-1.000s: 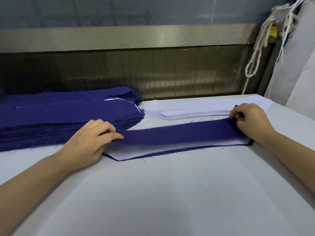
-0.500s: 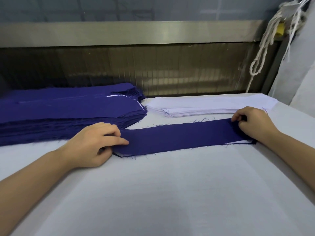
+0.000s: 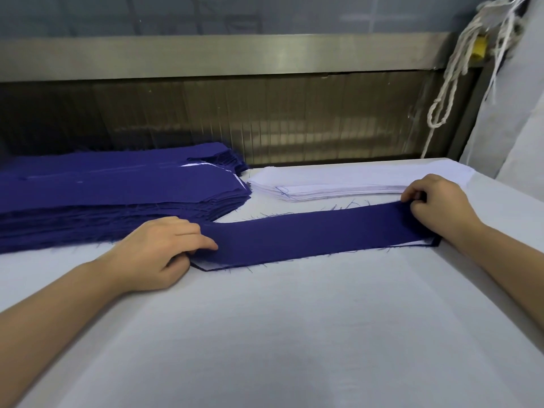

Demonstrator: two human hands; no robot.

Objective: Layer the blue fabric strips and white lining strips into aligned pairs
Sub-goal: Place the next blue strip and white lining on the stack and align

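Blue strip [image 3: 309, 235], pinched at both ends by your left hand [image 3: 159, 254] and right hand [image 3: 438, 204], needs squaring flush over the lining [image 3: 210, 264].

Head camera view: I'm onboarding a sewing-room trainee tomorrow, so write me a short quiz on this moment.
1. True or false: the left hand and right hand each hold one end of the blue strip.
2. The white lining stack lies: A) behind the strip B) in front of it C) under the left hand.
3. Which stack is taller?
Key: 1 true; 2 A; 3 the blue stack.
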